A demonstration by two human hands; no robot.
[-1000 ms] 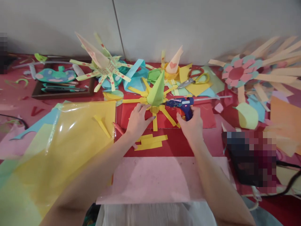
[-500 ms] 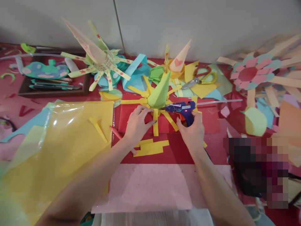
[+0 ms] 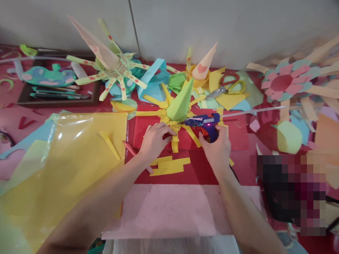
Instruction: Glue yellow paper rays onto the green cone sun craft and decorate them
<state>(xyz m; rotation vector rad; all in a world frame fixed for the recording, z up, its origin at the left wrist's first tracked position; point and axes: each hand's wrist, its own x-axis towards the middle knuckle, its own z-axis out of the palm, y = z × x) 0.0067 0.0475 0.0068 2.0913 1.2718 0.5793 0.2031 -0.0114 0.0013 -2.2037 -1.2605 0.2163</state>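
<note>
Head view: cluttered red desk (image 3: 247, 167), and I'm placing everything from the green cone (image 3: 178, 107) in the middle of it.
Green cone: standing on its wide end, tip leaning right, yellow strips (image 3: 150, 113) fanned out around its base, red sheet (image 3: 238, 137) under them.
Left hand (image 3: 153, 141): just front-left of the cone, fingers bent, fingertips at the strip nearest me; can't tell if I'm really pinching it.
Right hand (image 3: 217, 145): front-right of the cone, wrapped round the handle of a blue glue gun (image 3: 202, 121).
Glue gun: right of the cone, nozzle aimed at its base (can't tell if it touches), small red light on, clear stick (image 3: 249, 112) poking out the back.
Scraps: loose yellow pieces (image 3: 172, 165) in front of the cone, pink pencil (image 3: 130, 148) front-left of it.
Scissors (image 3: 229, 88): behind and right of the cone, near a peach cone (image 3: 205, 63) with a heart.
Plastic sleeve (image 3: 87, 148): left of the cone, looking yellow.
</note>
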